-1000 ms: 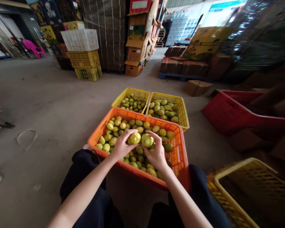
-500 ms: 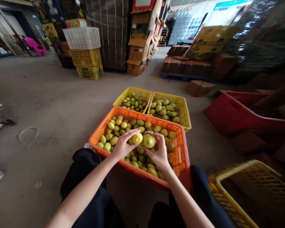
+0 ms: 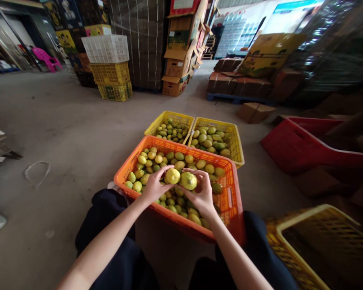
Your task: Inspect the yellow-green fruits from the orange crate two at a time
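"Holding something in each hand?"

"Yes. The left hand [image 3: 153,188] curls its thumb and fingers around a yellow, oval, lemon-like fruit [image 3: 172,176]; the right hand [image 3: 204,195] grasps a rounded yellow-green fruit [image 3: 188,181] much the same way."

"Where are those two?"

"Side by side above the large orange plastic crate [image 3: 238,215] with slotted walls, so close that I can't tell whether they touch."

"What's in the crate?"

"Loose oval fruits [image 3: 195,218], some yellow, some green, spread across it below the rim."

"And past it?"

"Two yellow plastic crates with openwork walls, next to each other just beyond its far side. The left yellow crate [image 3: 154,123] has green and yellow fruits in it, and so does the right yellow crate [image 3: 237,147]."

"Anything to the right?"

"Close by, another yellow slatted crate [image 3: 274,237], its inside too dark to read. Farther off, a red plastic bin [image 3: 286,145] with brown shapes in it that I can't make out."

"Farther back?"

"A white plastic mesh crate [image 3: 105,49] tops a stack of two yellow mesh crates [image 3: 111,73] on the grey floor [image 3: 78,125], near a tall pile of brown cardboard boxes [image 3: 175,67]."
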`<state>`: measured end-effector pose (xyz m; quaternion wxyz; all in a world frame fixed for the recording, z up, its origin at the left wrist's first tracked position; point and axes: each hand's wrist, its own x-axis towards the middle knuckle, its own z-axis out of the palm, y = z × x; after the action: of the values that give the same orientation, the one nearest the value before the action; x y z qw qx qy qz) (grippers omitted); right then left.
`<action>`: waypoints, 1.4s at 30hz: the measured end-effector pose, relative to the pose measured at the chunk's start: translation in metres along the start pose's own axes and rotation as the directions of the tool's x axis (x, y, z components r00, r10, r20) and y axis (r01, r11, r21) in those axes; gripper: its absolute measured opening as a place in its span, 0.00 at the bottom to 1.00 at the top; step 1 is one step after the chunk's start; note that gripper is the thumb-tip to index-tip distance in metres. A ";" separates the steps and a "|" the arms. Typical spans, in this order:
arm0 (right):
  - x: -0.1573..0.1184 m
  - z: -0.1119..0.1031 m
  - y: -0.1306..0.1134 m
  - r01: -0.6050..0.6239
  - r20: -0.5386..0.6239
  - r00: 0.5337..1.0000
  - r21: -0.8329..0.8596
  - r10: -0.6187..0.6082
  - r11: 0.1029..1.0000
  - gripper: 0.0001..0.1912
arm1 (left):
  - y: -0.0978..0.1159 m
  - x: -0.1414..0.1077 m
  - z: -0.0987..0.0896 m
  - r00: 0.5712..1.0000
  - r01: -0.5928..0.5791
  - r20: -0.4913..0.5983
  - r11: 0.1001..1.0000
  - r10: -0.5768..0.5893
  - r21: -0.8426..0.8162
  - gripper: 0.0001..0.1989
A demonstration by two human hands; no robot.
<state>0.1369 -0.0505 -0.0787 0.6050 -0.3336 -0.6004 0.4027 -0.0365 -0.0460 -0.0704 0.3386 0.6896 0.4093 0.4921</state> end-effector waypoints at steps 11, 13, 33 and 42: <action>-0.001 0.001 -0.002 -0.027 -0.005 1.000 -0.016 0.027 0.999 0.27 | 0.001 0.001 -0.002 0.998 -0.065 0.003 0.995 0.065 0.078 0.26; 0.000 0.001 -0.002 -0.023 -0.003 1.000 -0.019 0.023 1.000 0.27 | 0.001 0.001 -0.003 0.998 -0.067 0.012 0.994 0.066 0.083 0.26; 0.003 0.004 -0.011 -0.380 -0.056 0.913 0.244 0.404 0.892 0.24 | 0.010 0.010 0.004 0.931 0.349 0.067 0.821 -0.359 -0.452 0.26; 0.011 -0.005 -0.006 -0.706 0.265 0.662 0.536 0.702 0.463 0.09 | -0.001 0.014 0.002 0.663 0.721 0.457 0.341 -0.592 -0.603 0.21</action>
<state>0.1420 -0.0430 -0.0690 0.4550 -0.3404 -0.2515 0.7835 -0.0318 -0.0328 -0.0661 0.7883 0.2975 0.3836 0.3780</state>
